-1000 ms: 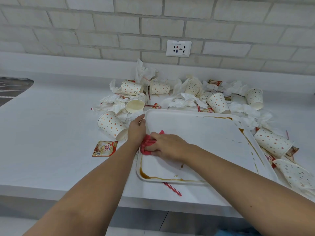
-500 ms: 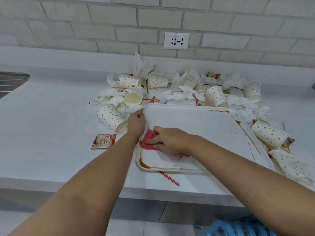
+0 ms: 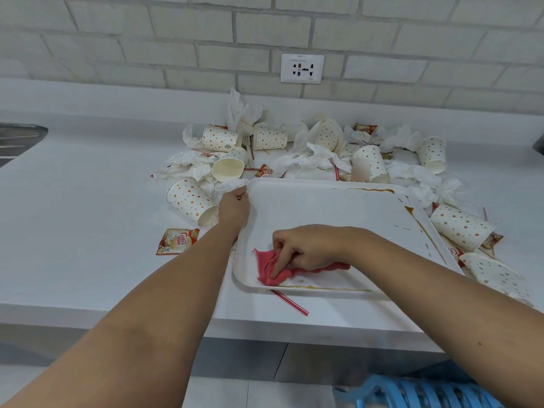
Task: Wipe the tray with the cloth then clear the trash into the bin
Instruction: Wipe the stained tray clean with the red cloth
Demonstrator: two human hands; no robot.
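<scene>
A white tray (image 3: 323, 210) lies on the counter, with brown liquid streaks along its near and right rims. My right hand (image 3: 309, 248) presses a crumpled red cloth (image 3: 272, 269) into the tray's near left corner, fingers curled over it. My left hand (image 3: 234, 209) grips the tray's left rim near the far corner. Dotted paper cups (image 3: 191, 200), crumpled tissues (image 3: 312, 159), sachets and red straws lie scattered behind and to both sides of the tray. A blue slatted bin (image 3: 418, 393) shows at the bottom edge, below the counter.
A Coffee mate sachet (image 3: 176, 241) lies left of the tray. A red straw (image 3: 290, 303) sticks out from under the tray's near rim. A wall socket (image 3: 302, 68) sits on the brick wall. A metal sink edge (image 3: 17, 136) is at far left.
My right hand has slid the red cloth from the tray's left edge down toward the near left corner, removing the brown streak there. My left hand stays on the rim.
</scene>
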